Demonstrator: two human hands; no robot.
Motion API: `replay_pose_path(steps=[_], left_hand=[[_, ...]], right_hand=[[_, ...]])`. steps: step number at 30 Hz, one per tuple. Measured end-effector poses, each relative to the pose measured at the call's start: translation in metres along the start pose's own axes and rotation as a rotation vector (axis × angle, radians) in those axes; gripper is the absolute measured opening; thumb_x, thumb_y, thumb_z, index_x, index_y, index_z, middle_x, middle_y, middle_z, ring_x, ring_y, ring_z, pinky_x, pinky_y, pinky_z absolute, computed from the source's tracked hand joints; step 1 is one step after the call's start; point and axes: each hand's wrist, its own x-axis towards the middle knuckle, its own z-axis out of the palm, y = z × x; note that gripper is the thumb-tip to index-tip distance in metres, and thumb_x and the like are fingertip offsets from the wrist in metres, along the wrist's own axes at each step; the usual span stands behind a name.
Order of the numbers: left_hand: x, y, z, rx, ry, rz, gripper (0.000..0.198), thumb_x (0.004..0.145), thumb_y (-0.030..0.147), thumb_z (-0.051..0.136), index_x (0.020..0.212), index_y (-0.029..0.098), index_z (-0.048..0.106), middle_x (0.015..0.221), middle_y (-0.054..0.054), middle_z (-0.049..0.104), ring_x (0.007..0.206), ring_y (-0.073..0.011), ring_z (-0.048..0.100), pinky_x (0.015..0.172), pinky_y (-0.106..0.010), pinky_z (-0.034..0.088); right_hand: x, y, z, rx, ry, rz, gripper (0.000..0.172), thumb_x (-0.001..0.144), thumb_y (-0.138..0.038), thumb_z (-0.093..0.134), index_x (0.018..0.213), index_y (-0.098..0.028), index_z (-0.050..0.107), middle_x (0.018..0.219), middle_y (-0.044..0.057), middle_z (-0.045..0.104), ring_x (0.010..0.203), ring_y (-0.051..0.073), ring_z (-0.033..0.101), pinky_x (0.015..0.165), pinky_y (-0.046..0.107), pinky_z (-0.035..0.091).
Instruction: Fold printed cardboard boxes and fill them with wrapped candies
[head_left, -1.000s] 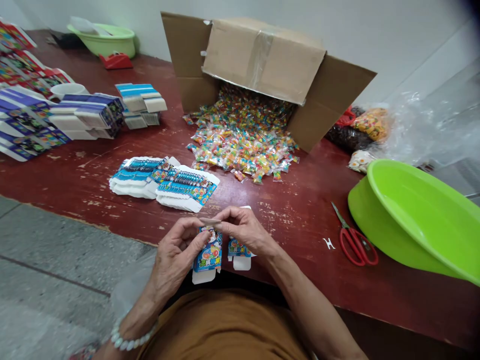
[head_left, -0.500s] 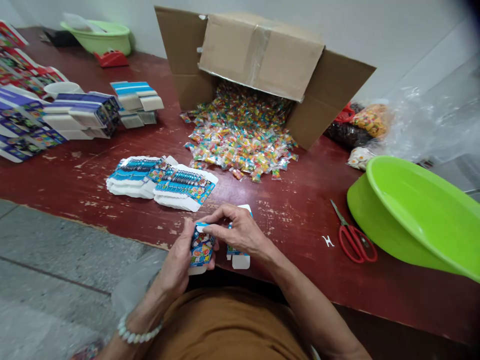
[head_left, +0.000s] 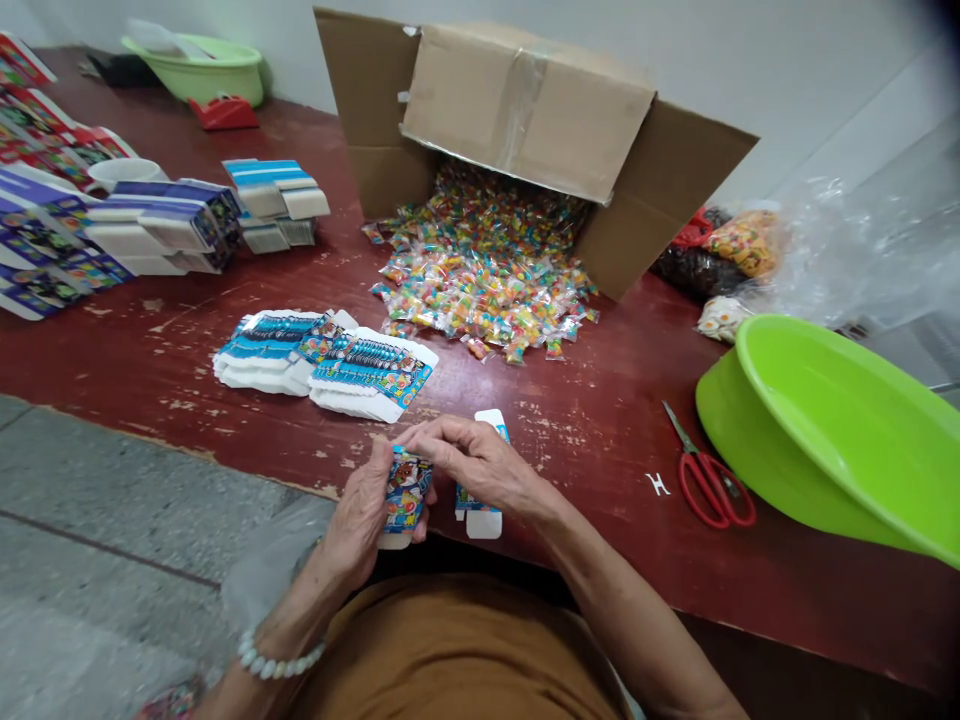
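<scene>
My left hand [head_left: 361, 515] is wrapped round a small blue printed carton [head_left: 405, 492], its thumb on the near face and fingertips showing at the far side. The fingers of my right hand [head_left: 472, 460] are bent over the carton's top end and touch it there. A white flap sticks out at the carton's lower end. Partly hidden under my right hand, another blue carton [head_left: 484, 524] lies on the table with white flaps showing. Beyond my hands are rows of flat blue cartons [head_left: 367, 375].
Small candy packets [head_left: 487, 290] spill from a big cardboard box [head_left: 525, 110] on the red table [head_left: 600, 440]. Red-handled scissors [head_left: 712, 485] lie by a green basin [head_left: 840, 430] at right. Purple boxes [head_left: 161, 225] and a red tape dispenser [head_left: 223, 112] are at left.
The white flap at the carton's top end, visible before, no longer shows. My right fingers have moved up onto that end.
</scene>
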Motion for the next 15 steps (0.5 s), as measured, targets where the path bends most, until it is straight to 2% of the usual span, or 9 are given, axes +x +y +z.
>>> replay_pose_path(steps=[2, 4, 7, 10, 12, 15], left_hand=[[0.001, 0.0, 0.001, -0.045, 0.014, -0.016, 0.07, 0.084, 0.076, 0.05, 0.126, 0.021, 0.059, 0.06, 0.0, 0.066, 0.037, -0.0159, 0.059, 0.036, -0.023, 0.044], [-0.001, 0.001, 0.003, -0.125, 0.023, -0.021, 0.064, 0.087, 0.07, 0.053, 0.132, 0.025, 0.053, 0.062, 0.002, 0.066, 0.039, -0.0165, 0.06, 0.039, -0.024, 0.047], [-0.01, 0.002, 0.005, -0.244, 0.026, -0.04, 0.054, 0.084, 0.05, 0.071, 0.13, 0.03, 0.052, 0.081, 0.001, 0.072, 0.058, -0.019, 0.07, 0.054, -0.028, 0.057], [-0.026, -0.003, 0.002, -0.287, 0.022, -0.156, 0.053, 0.075, 0.032, 0.083, 0.121, 0.026, 0.058, 0.107, -0.006, 0.074, 0.087, -0.0246, 0.074, 0.073, -0.034, 0.06], [-0.038, -0.012, -0.008, -0.279, 0.04, -0.27, 0.051, 0.071, 0.03, 0.086, 0.115, 0.023, 0.062, 0.111, -0.01, 0.073, 0.094, -0.0277, 0.073, 0.077, -0.037, 0.06], [-0.054, -0.028, -0.037, -0.198, 0.131, -0.346, 0.057, 0.061, 0.03, 0.091, 0.111, 0.025, 0.064, 0.094, -0.005, 0.074, 0.085, -0.0265, 0.072, 0.077, -0.038, 0.057]], right_hand=[[-0.002, 0.006, 0.001, -0.003, -0.007, -0.023, 0.022, 0.095, -0.04, 0.058, 0.095, -0.022, 0.069, 0.118, 0.004, 0.067, 0.061, 0.006, 0.059, 0.056, 0.022, 0.052], [0.0, 0.011, -0.003, -0.111, 0.004, -0.106, 0.016, 0.095, -0.035, 0.059, 0.102, -0.025, 0.07, 0.121, 0.004, 0.065, 0.077, 0.011, 0.064, 0.067, 0.027, 0.056], [0.017, 0.013, -0.028, -0.52, 0.06, -0.19, 0.022, 0.099, -0.03, 0.055, 0.114, -0.023, 0.069, 0.119, 0.006, 0.065, 0.107, 0.016, 0.062, 0.093, 0.033, 0.052], [0.047, 0.013, -0.064, -1.065, 0.297, -0.034, 0.033, 0.101, -0.027, 0.051, 0.13, -0.015, 0.059, 0.128, 0.011, 0.063, 0.114, 0.018, 0.058, 0.103, 0.033, 0.045], [0.067, 0.016, -0.083, -1.216, 0.384, 0.039, 0.038, 0.098, -0.024, 0.055, 0.134, -0.013, 0.056, 0.137, 0.014, 0.058, 0.123, 0.023, 0.052, 0.108, 0.038, 0.04], [0.085, 0.024, -0.095, -1.287, 0.416, 0.083, 0.039, 0.094, -0.025, 0.061, 0.131, -0.015, 0.058, 0.139, 0.014, 0.056, 0.126, 0.03, 0.046, 0.106, 0.044, 0.039]])
